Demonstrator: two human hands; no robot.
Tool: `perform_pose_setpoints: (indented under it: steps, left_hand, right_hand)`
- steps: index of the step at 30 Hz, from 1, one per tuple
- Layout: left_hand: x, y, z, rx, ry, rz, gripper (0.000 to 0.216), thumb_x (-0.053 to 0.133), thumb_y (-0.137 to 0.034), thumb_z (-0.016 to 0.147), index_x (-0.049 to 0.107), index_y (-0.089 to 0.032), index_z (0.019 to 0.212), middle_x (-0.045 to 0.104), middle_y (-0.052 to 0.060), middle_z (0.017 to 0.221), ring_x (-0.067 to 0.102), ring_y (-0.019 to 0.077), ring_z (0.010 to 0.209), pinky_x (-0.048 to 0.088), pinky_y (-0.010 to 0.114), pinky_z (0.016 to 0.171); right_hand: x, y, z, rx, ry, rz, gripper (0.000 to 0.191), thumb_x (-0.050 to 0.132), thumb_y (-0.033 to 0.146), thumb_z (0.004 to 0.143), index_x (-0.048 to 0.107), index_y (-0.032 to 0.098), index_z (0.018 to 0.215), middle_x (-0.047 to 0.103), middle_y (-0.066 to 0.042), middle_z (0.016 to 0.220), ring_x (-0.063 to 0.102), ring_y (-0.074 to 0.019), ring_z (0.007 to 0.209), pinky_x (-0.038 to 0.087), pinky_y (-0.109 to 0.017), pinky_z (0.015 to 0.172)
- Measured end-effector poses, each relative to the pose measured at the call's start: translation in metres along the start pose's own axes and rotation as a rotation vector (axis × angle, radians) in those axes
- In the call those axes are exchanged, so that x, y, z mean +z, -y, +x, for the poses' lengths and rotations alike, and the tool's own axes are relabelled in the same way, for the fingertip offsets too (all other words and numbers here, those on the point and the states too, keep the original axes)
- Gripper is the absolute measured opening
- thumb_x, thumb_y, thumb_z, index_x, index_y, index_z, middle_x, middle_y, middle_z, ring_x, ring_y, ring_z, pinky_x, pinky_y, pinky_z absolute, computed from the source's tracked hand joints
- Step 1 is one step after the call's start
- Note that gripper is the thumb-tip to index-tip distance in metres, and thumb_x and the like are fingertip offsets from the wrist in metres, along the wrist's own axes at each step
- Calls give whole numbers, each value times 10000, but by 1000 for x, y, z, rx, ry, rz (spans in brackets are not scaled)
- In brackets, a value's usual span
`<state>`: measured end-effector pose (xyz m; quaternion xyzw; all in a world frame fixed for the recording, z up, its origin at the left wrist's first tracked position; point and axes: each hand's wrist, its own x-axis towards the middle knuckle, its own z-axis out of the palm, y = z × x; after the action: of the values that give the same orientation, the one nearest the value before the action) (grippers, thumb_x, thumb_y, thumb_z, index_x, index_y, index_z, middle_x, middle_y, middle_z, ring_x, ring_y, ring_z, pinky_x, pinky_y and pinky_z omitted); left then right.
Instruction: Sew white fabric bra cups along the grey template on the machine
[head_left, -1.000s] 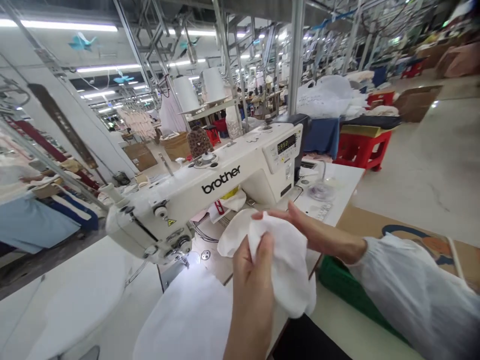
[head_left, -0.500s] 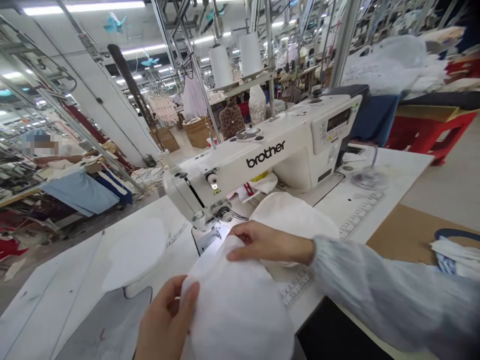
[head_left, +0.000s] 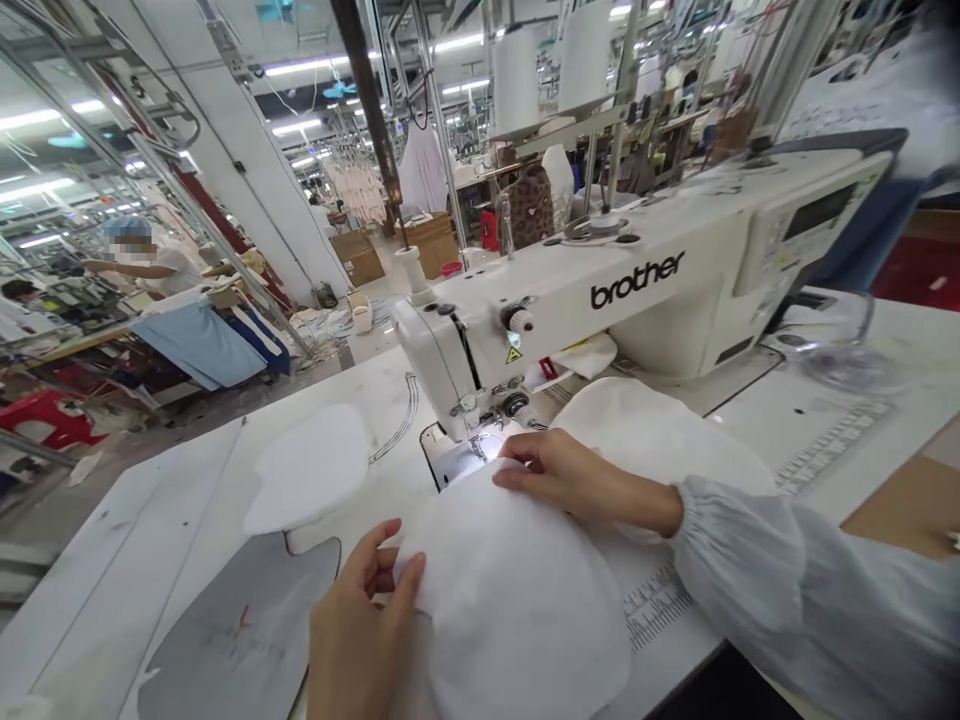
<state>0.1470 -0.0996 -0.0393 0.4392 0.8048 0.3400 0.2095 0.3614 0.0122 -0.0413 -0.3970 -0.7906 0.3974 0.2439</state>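
Observation:
A rounded white fabric piece [head_left: 517, 600] lies in front of the sewing machine [head_left: 570, 290], its far edge close to the lit needle and presser foot [head_left: 478, 447]. My right hand [head_left: 570, 475] pinches that far edge between thumb and fingers, just right of the needle. At the left edge of the same piece, my left hand [head_left: 371, 610] holds the cloth with the thumb on the near side; the fingertips are partly hidden. Another white fabric piece [head_left: 660, 425] lies behind my right wrist, under the machine arm.
Left of the needle lies a white fabric piece [head_left: 311, 465], and nearer me a grey template-like sheet [head_left: 232, 630]. Ruler markings [head_left: 660, 605] run along the table. Thread cones [head_left: 517, 80] stand above the machine. A co-worker [head_left: 150, 260] sits far left.
The camera view has shifted, so the machine appears farther right and larger. Both hands stay at the white fabric piece, which lies flatter; the left hand's fingers look slightly more spread.

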Motion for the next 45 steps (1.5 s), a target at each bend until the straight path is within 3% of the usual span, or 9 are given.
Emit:
perform_pose_setpoints:
  steps: [5, 9, 17, 23, 26, 29, 32, 45]
  left_hand:
    - [-3, 4, 7, -23, 54, -20, 461, 659, -534, 643, 665, -245, 1003, 709, -12, 733, 638, 205, 647, 442, 335, 709]
    - [-7, 4, 13, 2, 104, -8, 414, 677, -493, 645, 674, -244, 976, 702, -20, 696, 621, 195, 637, 415, 315, 684]
    - [-13, 7, 20, 11, 205, 9, 330, 611, -449, 728, 667, -235, 973, 702, -28, 671, 613, 176, 597, 401, 293, 639]
    - [-17, 12, 22, -28, 200, 60, 342, 666, -451, 683, 676, -240, 952, 732, -12, 782, 625, 176, 612, 412, 313, 685]
    - [-20, 14, 25, -48, 208, 82, 368, 655, -480, 689, 676, -243, 971, 732, -5, 824, 629, 185, 648, 417, 326, 703]
    - [-21, 14, 27, -55, 235, 84, 402, 638, -501, 704, 660, -251, 1017, 725, -16, 846, 609, 170, 618, 427, 330, 705]
    - [-22, 13, 28, -49, 249, 96, 413, 642, -506, 705, 650, -259, 1037, 719, -24, 856, 606, 171, 644, 431, 332, 716]
    - [-22, 11, 31, 8, 250, 162, 315, 654, -444, 717, 662, -227, 946, 741, -21, 780, 677, 185, 711, 479, 313, 693]
  right_hand:
    - [4, -8, 11, 2, 18, -86, 249, 548, 250, 798, 451, 190, 576, 427, 41, 556, 398, -114, 541, 266, -258, 522]
    - [5, -12, 14, 31, 34, -106, 285, 548, 297, 800, 409, 198, 572, 417, 41, 556, 388, -115, 539, 246, -259, 508]
    - [1, -15, 16, 87, 112, -69, 340, 544, 441, 801, 437, 199, 588, 384, 46, 551, 350, -111, 530, 219, -254, 491]
    - [2, -13, 15, 110, 102, -51, 389, 559, 464, 805, 402, 197, 570, 348, 49, 541, 348, -105, 524, 206, -258, 491]
    - [0, -13, 9, 127, 98, -22, 385, 526, 515, 851, 493, 188, 650, 330, 62, 534, 325, -98, 488, 201, -255, 471]
    - [-4, -18, 1, 130, 96, 12, 394, 580, 542, 835, 621, 167, 947, 365, 69, 567, 350, -103, 499, 222, -246, 466]
    - [-8, -25, -5, 126, 89, 42, 500, 652, 498, 795, 602, 150, 1150, 453, 47, 646, 425, -116, 560, 282, -242, 491]
    - [-3, -24, -6, 111, 25, 31, 398, 671, 458, 755, 664, 129, 980, 570, -6, 712, 512, -142, 624, 350, -263, 543]
